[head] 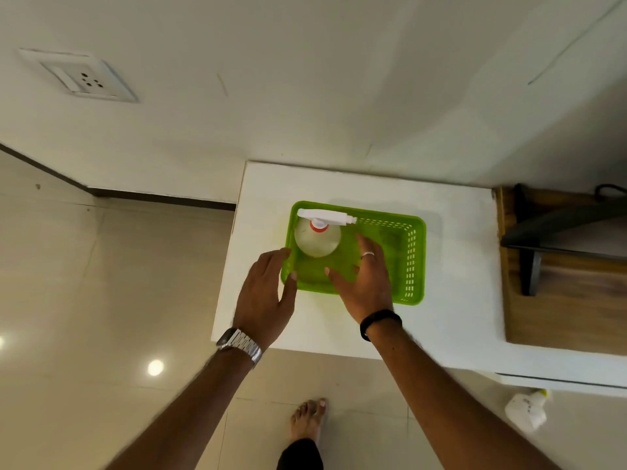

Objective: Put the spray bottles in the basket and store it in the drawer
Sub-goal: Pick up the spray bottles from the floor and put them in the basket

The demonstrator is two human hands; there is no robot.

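A bright green plastic basket with slotted walls sits on the white cabinet top. One clear spray bottle with a white trigger head and a red collar stands upright in the basket's left part. My left hand rests against the basket's left near corner, fingers spread, thumb by the rim. Over the basket's near middle my right hand hovers with its fingers apart and nothing in it, just right of the bottle. No drawer front is visible from above.
A wooden surface with a dark metal bracket adjoins the cabinet on the right. A crumpled white bag lies on the tiled floor below. My bare foot stands by the cabinet's front. A wall socket is at upper left.
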